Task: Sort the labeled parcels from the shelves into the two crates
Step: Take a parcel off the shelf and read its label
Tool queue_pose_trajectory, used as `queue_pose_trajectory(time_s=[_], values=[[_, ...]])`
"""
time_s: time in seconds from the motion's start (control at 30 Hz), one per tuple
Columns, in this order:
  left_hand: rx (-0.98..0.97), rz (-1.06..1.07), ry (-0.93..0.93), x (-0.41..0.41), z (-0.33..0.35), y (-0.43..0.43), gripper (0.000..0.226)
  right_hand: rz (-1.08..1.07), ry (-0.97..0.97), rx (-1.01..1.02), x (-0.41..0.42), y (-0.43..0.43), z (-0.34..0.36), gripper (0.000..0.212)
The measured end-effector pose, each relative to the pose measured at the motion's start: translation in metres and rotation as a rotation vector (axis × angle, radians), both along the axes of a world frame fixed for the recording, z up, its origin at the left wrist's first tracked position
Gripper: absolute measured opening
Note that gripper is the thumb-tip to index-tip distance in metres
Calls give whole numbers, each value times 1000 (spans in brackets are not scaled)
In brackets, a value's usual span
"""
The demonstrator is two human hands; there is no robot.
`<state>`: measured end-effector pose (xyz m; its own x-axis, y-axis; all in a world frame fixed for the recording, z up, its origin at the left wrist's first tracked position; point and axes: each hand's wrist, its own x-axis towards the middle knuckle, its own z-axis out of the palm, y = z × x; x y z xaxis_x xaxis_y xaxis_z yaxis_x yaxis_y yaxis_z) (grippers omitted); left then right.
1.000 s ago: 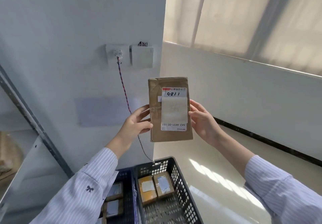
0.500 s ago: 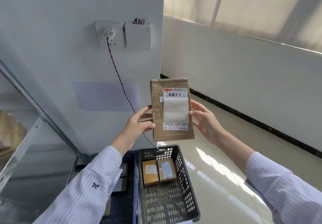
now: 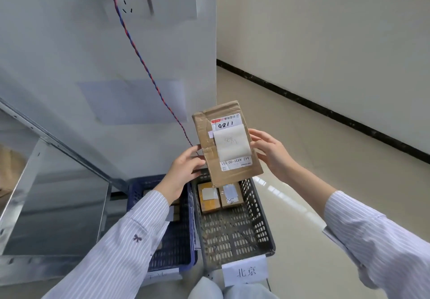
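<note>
I hold a flat brown cardboard parcel (image 3: 206, 140) with a white label upright in front of me, above the far end of the grey crate (image 3: 260, 219). My left hand (image 3: 185, 170) grips its left edge and my right hand (image 3: 270, 148) holds its right edge with thumb and fingers. The grey crate carries a paper tag on its near wall and holds two small labeled parcels (image 3: 209, 197) at its far end. A blue crate (image 3: 179, 247) stands touching it on the left, mostly hidden by my left sleeve.
A metal shelf frame (image 3: 58, 140) rises at the left, with a brown parcel (image 3: 9, 166) at the left edge. A twisted red and blue cable (image 3: 149, 75) hangs down the white wall from a socket. Glossy floor (image 3: 325, 159) spreads to the right.
The view has tilted down, so both crates show in full. The parcel has come lower, closer to the grey crate, and tilted slightly; both hands keep their hold.
</note>
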<state>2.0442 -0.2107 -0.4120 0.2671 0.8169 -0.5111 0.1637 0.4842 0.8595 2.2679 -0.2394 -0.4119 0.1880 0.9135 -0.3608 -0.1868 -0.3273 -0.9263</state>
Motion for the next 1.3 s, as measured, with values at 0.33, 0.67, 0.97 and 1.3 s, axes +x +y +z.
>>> queue_pose_trajectory(time_s=[0.33,0.67,0.97,1.3], values=[[-144,129,152,20,-114,-4,44,7,-21,-255,-3,-1,-112,32],[-370,191,226,31,-233,-14,45,-15,-2,-457,-4,-18,-235,32],[-522,180,249,26,-325,-20,30,-8,10,-559,-9,-24,-331,34],[-659,179,162,29,-420,-29,50,-10,25,-650,-14,-37,-433,37]])
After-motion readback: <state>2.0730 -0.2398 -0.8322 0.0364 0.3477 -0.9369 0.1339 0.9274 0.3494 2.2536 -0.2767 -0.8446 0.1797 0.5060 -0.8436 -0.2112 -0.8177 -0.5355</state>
